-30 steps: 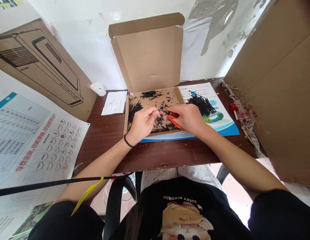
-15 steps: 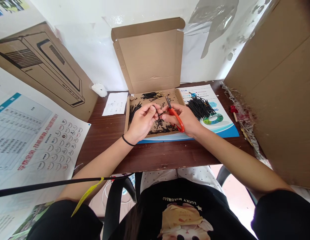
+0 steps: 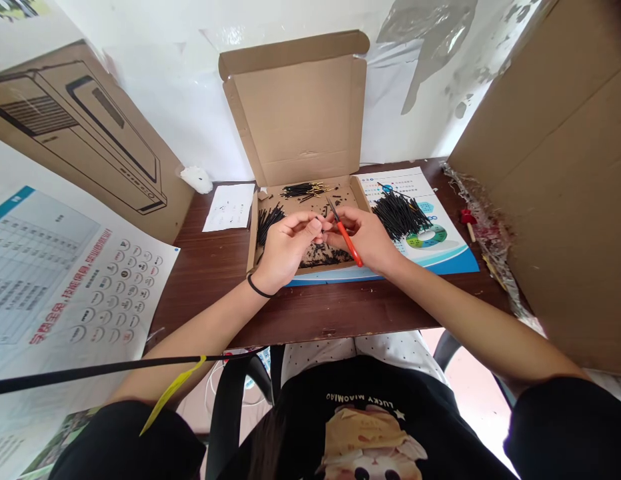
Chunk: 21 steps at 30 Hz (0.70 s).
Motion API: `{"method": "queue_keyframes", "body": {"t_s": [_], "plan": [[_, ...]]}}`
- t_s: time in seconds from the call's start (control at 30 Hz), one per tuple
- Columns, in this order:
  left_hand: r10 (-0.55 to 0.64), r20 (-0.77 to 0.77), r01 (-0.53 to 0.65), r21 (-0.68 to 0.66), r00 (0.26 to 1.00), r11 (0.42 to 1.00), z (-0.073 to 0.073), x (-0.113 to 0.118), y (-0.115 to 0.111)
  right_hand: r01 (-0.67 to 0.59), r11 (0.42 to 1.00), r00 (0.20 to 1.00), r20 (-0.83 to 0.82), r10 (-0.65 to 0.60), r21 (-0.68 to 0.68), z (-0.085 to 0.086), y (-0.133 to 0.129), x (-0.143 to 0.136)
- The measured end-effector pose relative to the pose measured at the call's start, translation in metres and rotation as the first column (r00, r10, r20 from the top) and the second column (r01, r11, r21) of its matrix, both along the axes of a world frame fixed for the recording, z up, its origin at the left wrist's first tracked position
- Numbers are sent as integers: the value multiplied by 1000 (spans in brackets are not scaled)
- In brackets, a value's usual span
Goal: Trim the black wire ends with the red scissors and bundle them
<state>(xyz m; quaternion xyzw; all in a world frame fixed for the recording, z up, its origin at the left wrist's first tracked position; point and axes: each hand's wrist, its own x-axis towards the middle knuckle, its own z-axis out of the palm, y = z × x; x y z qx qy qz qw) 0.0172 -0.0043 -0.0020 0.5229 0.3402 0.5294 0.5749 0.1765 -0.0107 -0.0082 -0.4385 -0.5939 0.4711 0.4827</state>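
Over the open cardboard box (image 3: 251, 247), my left hand (image 3: 291, 248) pinches a small dark piece, mostly hidden by the fingers. My right hand (image 3: 363, 237) holds orange-handled scissors (image 3: 347, 241), blades pointing up and left, and its fingertips meet those of my left hand. Inside the box lie black sticks with gold ends (image 3: 306, 191) at the back, a bundle of black sticks (image 3: 268, 223) at the left, and black scraps (image 3: 330, 257) near the front. A large pile of black sticks (image 3: 401, 215) rests on the printed sheet to the right.
A small white paper (image 3: 229, 208) lies left of the box. The printed sheet (image 3: 440, 257) extends under the box. Clear plastic wrap and a red item (image 3: 467, 217) are at the right. Large cardboard panels (image 3: 550, 200) stand at both sides, and a black cord (image 3: 90, 370) crosses the lower left.
My hands have drawn closer so their fingertips meet. The scissors have turned, with their handles now seen edge-on. The dark piece shows less between my fingers.
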Motion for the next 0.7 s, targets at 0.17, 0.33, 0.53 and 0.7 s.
{"method": "queue_keyframes", "body": {"t_s": [0.17, 0.33, 0.53, 0.7], "plan": [[137, -264, -75, 231, 955, 970, 1, -5, -2, 117, 946, 932, 295, -209, 301, 7, -3, 8], [222, -378, -99, 318, 899, 943, 1, -8, -2, 99, 922, 854, 443, -272, 375, 13, -3, 17], [261, -374, -122, 355, 890, 927, 2, -8, -2, 72, 919, 798, 531, -285, 387, 16, -5, 19], [270, -383, -121, 369, 883, 921, 1, -8, -2, 40, 919, 789, 551, -270, 393, 16, -5, 17]]}}
